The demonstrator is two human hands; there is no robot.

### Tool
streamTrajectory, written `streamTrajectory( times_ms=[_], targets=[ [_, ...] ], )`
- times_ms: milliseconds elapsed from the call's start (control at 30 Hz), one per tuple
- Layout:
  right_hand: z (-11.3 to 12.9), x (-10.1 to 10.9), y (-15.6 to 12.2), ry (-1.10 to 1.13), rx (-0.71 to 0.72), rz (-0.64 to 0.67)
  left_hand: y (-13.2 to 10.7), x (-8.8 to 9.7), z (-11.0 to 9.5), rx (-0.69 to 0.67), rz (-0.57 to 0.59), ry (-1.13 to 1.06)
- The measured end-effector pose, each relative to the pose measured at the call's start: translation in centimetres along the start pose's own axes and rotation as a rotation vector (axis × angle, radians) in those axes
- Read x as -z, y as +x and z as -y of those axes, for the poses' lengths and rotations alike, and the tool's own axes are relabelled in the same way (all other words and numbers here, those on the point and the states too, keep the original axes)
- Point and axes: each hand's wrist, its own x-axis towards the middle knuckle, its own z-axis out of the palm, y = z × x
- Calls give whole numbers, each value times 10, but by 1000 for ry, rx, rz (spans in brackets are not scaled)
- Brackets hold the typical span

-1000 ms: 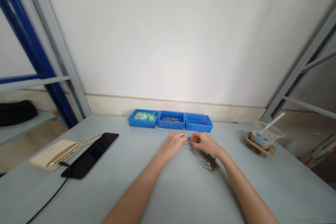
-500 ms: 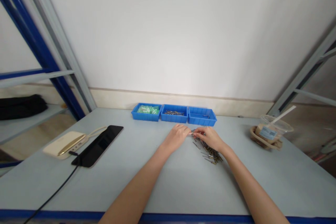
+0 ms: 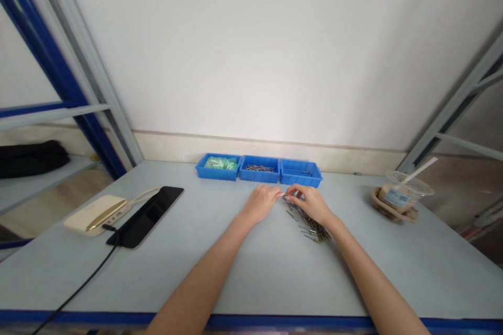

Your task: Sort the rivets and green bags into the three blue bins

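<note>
My left hand (image 3: pixel 260 204) and my right hand (image 3: pixel 308 204) meet above the light blue table top (image 3: pixel 243 277), their fingertips pinching a small metal pin (image 3: pixel 284 196) that they mostly hide. Just below my right hand lies a loose pile of metal pins (image 3: pixel 312 229), with brass-coloured and dark shafts. Beyond my fingers stand several joined blue plastic trays: one with green packets (image 3: pixel 208 175), one with metal pins (image 3: pixel 259 179), and one holding very few pieces (image 3: pixel 301 181).
A black tablet (image 3: pixel 145 217) and a cream power bank (image 3: pixel 96 214) with a cable lie at the left. At the right, a clear plastic cup (image 3: pixel 408 180) holding a stick stands in a tan holder. Blue and grey shelf uprights flank the table.
The view has tilted down and levelled, bringing the table's blue front edge into sight. My hands stay together over the far end of the pile, with their fingers shifted slightly around the pin.
</note>
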Motion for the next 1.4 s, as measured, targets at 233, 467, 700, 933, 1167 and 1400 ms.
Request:
streamTrajectory(
  times_ms=[233,467,700,933,1167,1400],
  targets=[
    [16,6,48,-137,33,29,0,11,19,310,-222,-59],
    [26,30,77,-423,-127,10,-2,12,44,508,-269,-238],
    [3,33,1,-321,-114,282,2,2,19,242,-47,-116],
    [11,39,-40,-328,-124,314,-1,6,13,196,17,-104],
    [27,26,-47,-414,-118,188,-1,4,11,165,31,-79],
    [29,3,-33,-496,-77,163,-2,5,9,126,8,-224]
  ],
)
